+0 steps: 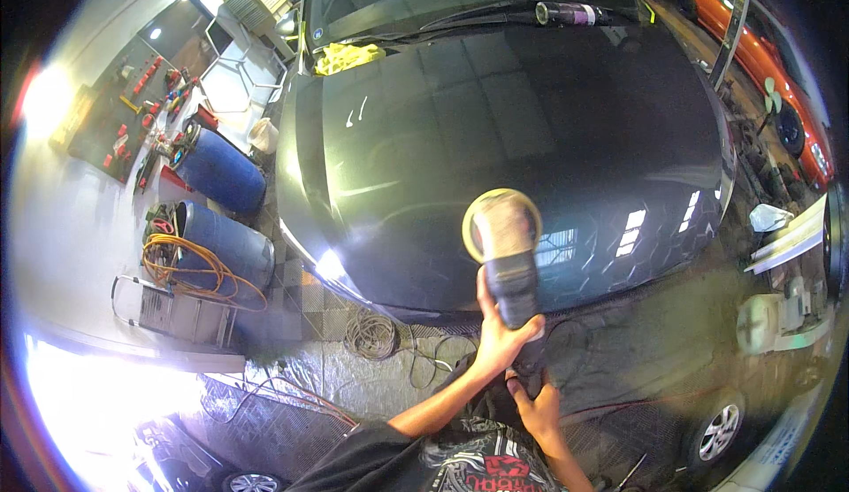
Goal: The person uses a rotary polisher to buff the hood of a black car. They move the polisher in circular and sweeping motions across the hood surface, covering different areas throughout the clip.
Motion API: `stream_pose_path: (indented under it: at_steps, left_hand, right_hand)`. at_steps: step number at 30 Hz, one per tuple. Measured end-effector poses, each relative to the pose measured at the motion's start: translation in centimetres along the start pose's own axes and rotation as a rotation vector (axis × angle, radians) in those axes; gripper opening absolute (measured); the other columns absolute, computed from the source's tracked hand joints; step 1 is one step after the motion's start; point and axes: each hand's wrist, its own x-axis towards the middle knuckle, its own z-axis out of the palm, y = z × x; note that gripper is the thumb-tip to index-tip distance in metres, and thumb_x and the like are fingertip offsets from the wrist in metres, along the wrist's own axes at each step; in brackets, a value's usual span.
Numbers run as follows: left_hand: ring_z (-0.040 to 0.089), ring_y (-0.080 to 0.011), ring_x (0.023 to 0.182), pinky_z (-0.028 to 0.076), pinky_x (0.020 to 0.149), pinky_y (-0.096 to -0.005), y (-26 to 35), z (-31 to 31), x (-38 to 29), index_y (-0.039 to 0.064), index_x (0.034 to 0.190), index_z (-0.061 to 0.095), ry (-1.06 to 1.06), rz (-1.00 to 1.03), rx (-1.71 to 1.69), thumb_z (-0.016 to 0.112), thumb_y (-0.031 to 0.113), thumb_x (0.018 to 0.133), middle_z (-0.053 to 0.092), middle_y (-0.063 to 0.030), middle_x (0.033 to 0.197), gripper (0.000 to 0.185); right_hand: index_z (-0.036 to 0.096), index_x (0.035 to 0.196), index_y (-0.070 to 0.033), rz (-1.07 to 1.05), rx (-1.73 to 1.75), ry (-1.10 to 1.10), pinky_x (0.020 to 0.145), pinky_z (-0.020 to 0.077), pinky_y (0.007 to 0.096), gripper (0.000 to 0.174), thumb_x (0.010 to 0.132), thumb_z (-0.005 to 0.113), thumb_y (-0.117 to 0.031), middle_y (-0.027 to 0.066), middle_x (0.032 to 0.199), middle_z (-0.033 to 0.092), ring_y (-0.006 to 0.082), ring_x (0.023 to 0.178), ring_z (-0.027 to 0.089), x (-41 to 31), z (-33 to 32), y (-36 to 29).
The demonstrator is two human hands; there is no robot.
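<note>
A car polisher (514,279) with a round yellow-rimmed pad (468,230) is over the front part of a dark car hood (424,167). Its head looks blurred, and whether the pad touches the paint is hard to tell. My left hand (502,339) grips the underside of the polisher's body, fingers wrapped around it. Closer to my body, my right hand (537,404) holds the rear end of the handle, partly hidden beneath the tool. Two short white streaks (356,112) show on the hood's left side.
A yellow cloth (348,58) and a dark bottle (572,14) lie by the windshield. Blue barrels (219,170), an orange hose (186,253) and a folded step stool (169,306) stand left. Coiled cable (370,336) lies on the floor. An orange car (763,47) is at right.
</note>
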Motion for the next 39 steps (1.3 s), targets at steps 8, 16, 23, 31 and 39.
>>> stream_pose_path:
  at_steps: [8,16,23,31,39]
  left_hand:
    - [0.055,-0.0308,0.134,0.048,0.113,-0.0474,-3.2,-6.5,-4.3,0.024,0.174,-0.014,0.314,-0.012,-0.111,0.091,0.012,0.08,0.046,-0.018,0.153,0.141]
    - [0.073,-0.0347,0.096,0.065,0.077,-0.0493,-1.3,-15.2,-3.1,0.033,0.174,-0.004,0.637,0.0,-0.32,0.075,0.008,0.092,0.052,-0.017,0.131,0.116]
    - [0.049,-0.0297,0.136,0.043,0.12,-0.0505,-5.2,-10.5,-8.0,0.023,0.176,-0.004,0.77,-0.078,-0.243,0.078,0.018,0.087,0.037,-0.0126,0.158,0.121]
    - [0.028,-0.0294,0.154,0.022,0.129,-0.0456,-9.2,-1.2,-12.0,0.02,0.165,-0.039,0.217,-0.168,-0.035,0.079,0.007,0.094,0.017,-0.0162,0.171,0.138]
    - [0.032,-0.0403,0.156,0.032,0.127,-0.0541,-8.4,7.8,-5.5,0.009,0.167,-0.029,-0.342,0.033,0.228,0.093,0.028,0.088,0.023,-0.0312,0.168,0.147]
  right_hand:
    - [0.066,0.119,0.003,0.088,-0.233,-0.176,0.08,0.0603,0.0563,0.055,0.081,0.088,-0.029,0.0273,0.091,0.077,0.0515,0.089,0.075,-0.2,3.3,0.1]
    - [0.066,0.119,0.0,-0.05,-0.429,-0.525,0.086,0.0609,0.0593,0.051,0.083,0.079,-0.033,0.033,0.094,0.076,0.0513,0.094,0.076,5.2,8.0,-5.2]
    - [0.066,0.117,0.0,-0.026,-0.527,-0.561,0.079,0.0617,0.06,0.051,0.081,0.08,-0.034,0.0319,0.085,0.075,0.0519,0.084,0.076,3.5,2.9,-1.8]
    - [0.066,0.132,-0.001,0.23,-0.363,-0.328,0.092,0.0601,0.0536,0.071,0.072,0.081,-0.036,0.0298,0.107,0.077,0.0472,0.103,0.076,-3.6,-5.0,7.2]
    - [0.066,0.131,0.006,0.275,0.265,0.128,0.093,0.0579,0.0393,0.061,0.078,0.082,-0.019,0.0118,0.112,0.078,0.0243,0.101,0.074,-6.5,-5.2,12.6]
